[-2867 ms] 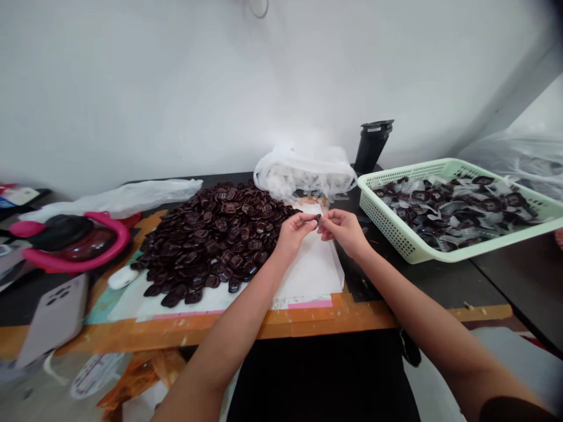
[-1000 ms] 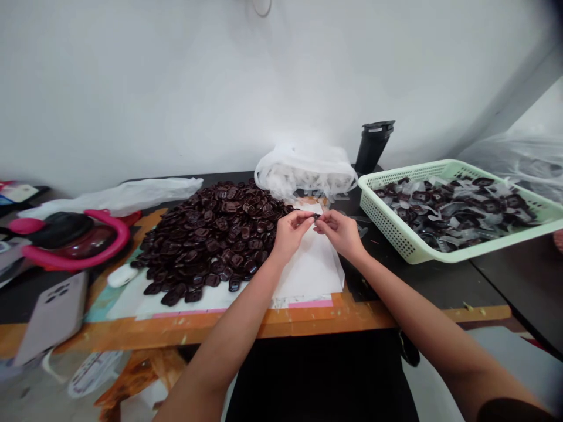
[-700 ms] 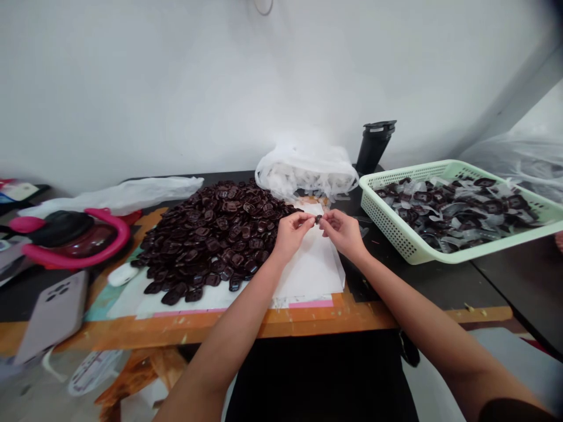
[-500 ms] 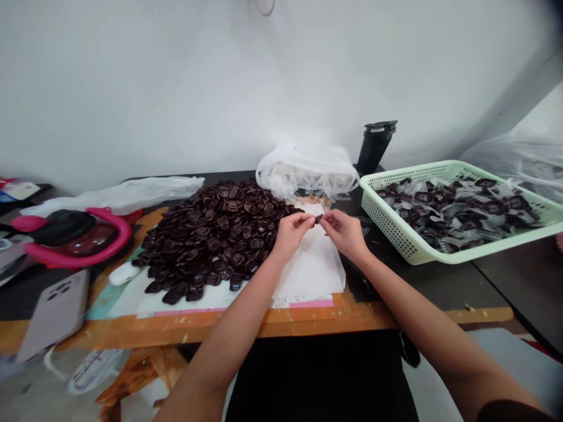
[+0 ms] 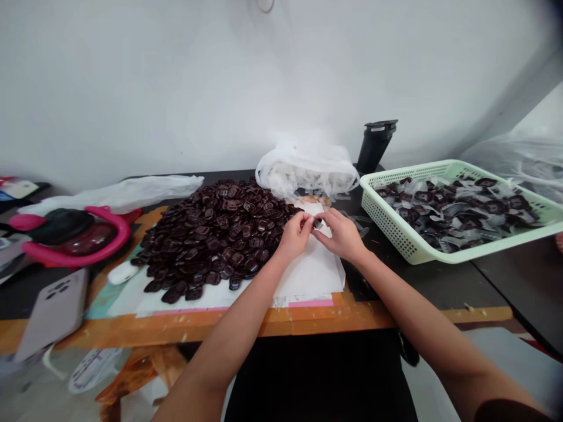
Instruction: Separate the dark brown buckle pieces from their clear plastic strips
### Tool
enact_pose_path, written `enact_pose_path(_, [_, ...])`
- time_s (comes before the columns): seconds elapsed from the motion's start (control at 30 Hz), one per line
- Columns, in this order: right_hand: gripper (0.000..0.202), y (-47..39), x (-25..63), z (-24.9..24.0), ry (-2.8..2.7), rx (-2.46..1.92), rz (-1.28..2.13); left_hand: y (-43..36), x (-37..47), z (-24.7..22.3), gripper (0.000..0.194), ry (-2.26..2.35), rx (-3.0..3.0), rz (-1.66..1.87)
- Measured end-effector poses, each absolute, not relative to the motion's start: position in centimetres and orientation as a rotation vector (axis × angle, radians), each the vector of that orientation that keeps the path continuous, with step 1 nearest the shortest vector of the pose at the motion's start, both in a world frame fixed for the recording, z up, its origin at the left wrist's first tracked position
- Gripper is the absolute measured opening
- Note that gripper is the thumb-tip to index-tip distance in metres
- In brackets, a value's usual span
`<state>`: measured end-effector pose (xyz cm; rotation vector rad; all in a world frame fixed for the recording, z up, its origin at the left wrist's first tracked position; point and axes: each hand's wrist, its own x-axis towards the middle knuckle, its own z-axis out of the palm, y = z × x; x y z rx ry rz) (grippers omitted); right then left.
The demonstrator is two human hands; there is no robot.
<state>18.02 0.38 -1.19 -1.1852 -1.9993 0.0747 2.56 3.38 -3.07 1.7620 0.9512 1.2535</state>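
Note:
Above the white paper (image 5: 314, 272), both my hands meet at a small dark brown plastic piece (image 5: 317, 223). My left hand (image 5: 294, 236) pinches it from the left. My right hand (image 5: 344, 235) has its thumb and fingers closed on the other side. The fingers cover most of the piece. To the left lies a big heap of glossy dark brown, buckle-like pieces (image 5: 220, 228). Behind my hands sits a white plastic bag (image 5: 308, 167) of translucent strips.
A pale green basket (image 5: 407, 243) on the right holds similar pieces with translucent strips. A black cup-like container (image 5: 376, 146) leans by the wall. At left are a phone (image 5: 55, 310), a white mouse-like object (image 5: 122, 272) and a pink-handled pot (image 5: 79, 237).
My right hand has turned and curled its fingers more around the dark piece. My left fingers have closed in nearer to it. The surroundings stay as they were.

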Motion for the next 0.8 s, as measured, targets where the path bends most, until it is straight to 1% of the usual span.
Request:
enact_pose_path(0.1, [0.017, 0.2, 17.9, -1.0, -1.951, -1.331, -0.136, 3.7, 2.5, -3.3, 0.021, 1.017, 1.698, 1.284])
enact_pose_path(0.2, [0.017, 0.0, 17.8, -0.8, -1.935, -1.383, -0.180, 4.2, 2.4, -3.7, 0.022, 1.101, 1.610, 1.343])
enact_pose_path(0.33, [0.019, -0.1, 17.9, -0.7, -1.949, -1.376, -0.139, 4.0, 2.7, -3.8, 0.026, 1.008, 1.467, 1.304])
enact_pose_path(0.47, [0.025, 0.1, 18.1, -0.7, -1.959, -1.334, -0.090, 3.3, 3.2, -3.4, 0.040, 0.877, 1.299, 1.078])
enact_pose_path(0.53, [0.028, 0.2, 18.0, -0.6, -1.968, -1.312, -0.050, 3.2, 3.3, -3.3, 0.045, 0.830, 1.349, 1.022])
enact_pose_path(0.67, [0.036, -0.1, 17.6, -0.4, -1.944, -1.314, 0.031, 3.4, 3.0, -3.1, 0.043, 0.793, 1.556, 1.162])
enact_pose_path(0.8, [0.038, -0.4, 17.4, -0.2, -1.865, -1.278, 0.140, 3.5, 2.6, -2.8, 0.041, 0.796, 1.665, 1.168])
